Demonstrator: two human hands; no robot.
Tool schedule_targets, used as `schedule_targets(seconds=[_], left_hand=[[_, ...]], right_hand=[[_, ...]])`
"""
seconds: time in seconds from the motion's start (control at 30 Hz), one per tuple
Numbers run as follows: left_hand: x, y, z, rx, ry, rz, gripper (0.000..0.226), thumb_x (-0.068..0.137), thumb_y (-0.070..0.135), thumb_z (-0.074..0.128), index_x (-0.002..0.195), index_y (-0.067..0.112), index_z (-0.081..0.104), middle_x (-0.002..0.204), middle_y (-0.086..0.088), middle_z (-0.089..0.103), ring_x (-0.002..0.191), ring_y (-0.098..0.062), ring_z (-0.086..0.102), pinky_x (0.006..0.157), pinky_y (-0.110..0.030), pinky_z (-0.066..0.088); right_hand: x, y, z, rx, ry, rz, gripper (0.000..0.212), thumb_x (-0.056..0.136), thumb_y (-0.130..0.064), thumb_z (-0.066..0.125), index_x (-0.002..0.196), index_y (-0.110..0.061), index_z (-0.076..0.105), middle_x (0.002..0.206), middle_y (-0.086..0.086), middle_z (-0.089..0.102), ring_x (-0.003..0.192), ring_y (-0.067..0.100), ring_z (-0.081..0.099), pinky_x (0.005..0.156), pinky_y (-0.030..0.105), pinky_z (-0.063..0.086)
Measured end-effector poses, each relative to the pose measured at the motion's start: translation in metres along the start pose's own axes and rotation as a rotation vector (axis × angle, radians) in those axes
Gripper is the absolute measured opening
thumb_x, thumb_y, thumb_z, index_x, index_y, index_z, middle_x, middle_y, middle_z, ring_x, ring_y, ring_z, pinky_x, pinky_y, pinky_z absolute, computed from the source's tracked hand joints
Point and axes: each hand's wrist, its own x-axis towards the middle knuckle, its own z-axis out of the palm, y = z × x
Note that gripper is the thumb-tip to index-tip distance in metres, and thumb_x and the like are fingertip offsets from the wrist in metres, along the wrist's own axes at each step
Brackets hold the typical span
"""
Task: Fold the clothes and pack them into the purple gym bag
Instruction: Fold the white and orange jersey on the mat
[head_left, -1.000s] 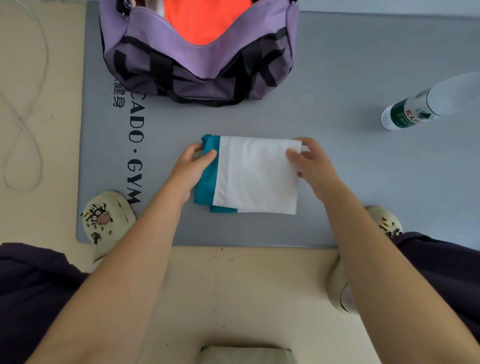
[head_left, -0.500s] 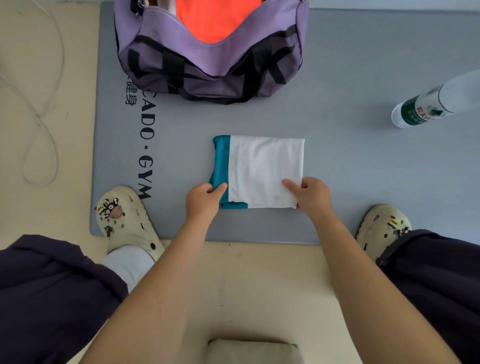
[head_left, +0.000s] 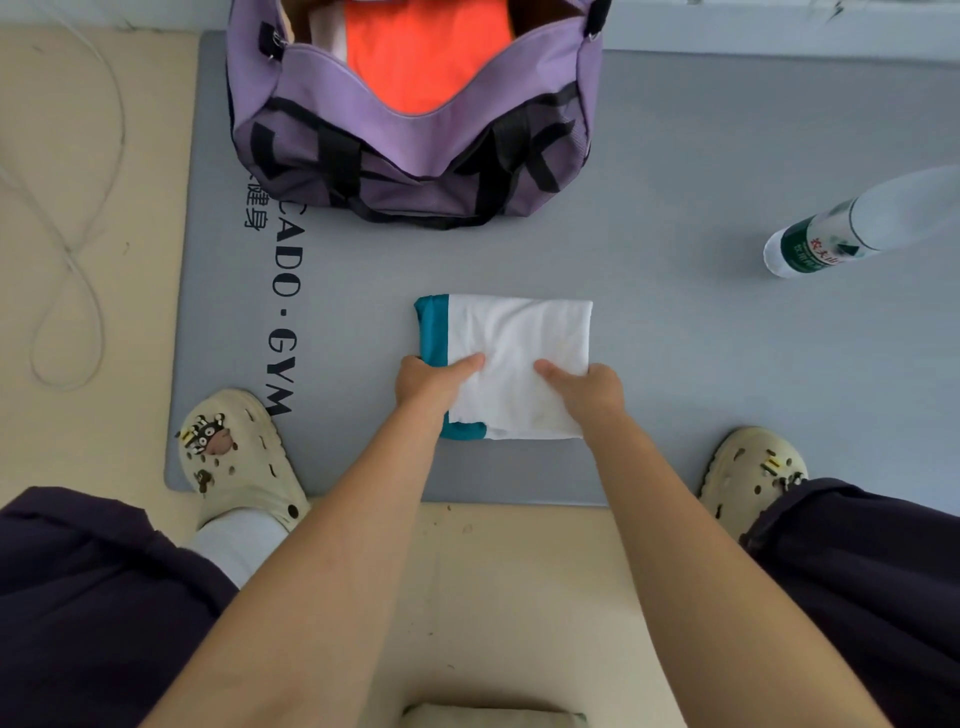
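Two hands are gripping a folded shirt (head_left: 519, 353) lying on a grey mat (head_left: 727, 364), a little way in front of the purple bag (head_left: 415, 156). The left hand (head_left: 431, 382) is pinching the shirt's near left edge, thumb lying on the white cloth beside the teal band, fingers tucked out of sight underneath. The right hand (head_left: 587, 392) is pinching the near right edge the same way, thumb on top. A second ago both hands were up at the shirt's sides, squaring the fold; they have since slid to the edge farthest from the bag and dug under it, and the cloth is now creasing between the thumbs. Folding of this shirt looks finished, and the hands seem to be getting ready to lift it as one bundle.

The bag is sitting open at the mat's far end, with an orange garment (head_left: 426, 57) already lying inside, so at least one piece is packed. To the right of the bag, well apart, a water bottle (head_left: 831, 239) is standing on the mat. Near the shirt, two pale clogs (head_left: 234, 457) are resting at the mat's edge.
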Motion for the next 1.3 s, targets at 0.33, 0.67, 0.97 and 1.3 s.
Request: schedule_targets(seconds=[0.33,0.67,0.97,1.3], left_hand=[[-0.04,0.083,-0.054,-0.42,-0.199,0.334,0.035,0.074,0.031,0.084,0.101,0.016,0.068,0.091,0.003,0.077,0.083,-0.017,0.075,0.061,-0.029,0.058],[-0.015,0.239,-0.11,-0.285,-0.165,0.479,0.019,0.08,0.021,0.08,0.094,0.015,0.068,0.099,-0.007,0.075,0.078,-0.018,0.073,0.067,-0.033,0.061],[0.063,0.27,-0.113,0.242,0.066,0.773,0.051,0.091,0.033,0.062,0.137,0.02,0.044,0.131,0.001,0.055,0.108,-0.014,0.052,0.082,-0.028,0.043],[0.041,0.223,-0.142,0.991,0.621,1.23,0.06,0.081,0.073,0.046,0.104,0.018,0.051,0.084,0.006,0.061,0.081,-0.023,0.058,0.079,-0.033,0.022]], right_hand=[[-0.04,-0.089,-0.027,0.438,-0.217,-0.323,0.044,0.074,-0.06,0.071,0.108,-0.031,0.069,0.105,-0.011,0.074,0.096,0.011,0.071,0.083,0.035,0.057],[-0.019,-0.268,-0.012,0.371,-0.254,-0.362,0.029,0.088,-0.034,0.069,0.108,-0.014,0.063,0.093,0.001,0.067,0.077,0.019,0.063,0.05,0.024,0.048],[0.029,-0.312,0.003,-0.242,-0.048,-0.637,0.031,0.092,-0.029,0.061,0.113,-0.007,0.058,0.106,0.011,0.066,0.084,0.03,0.066,0.071,0.04,0.059],[0.018,-0.279,-0.028,-0.959,0.114,-0.722,0.056,0.084,-0.063,0.059,0.064,-0.011,0.052,0.065,0.004,0.05,0.057,0.019,0.049,0.049,0.029,0.032]])
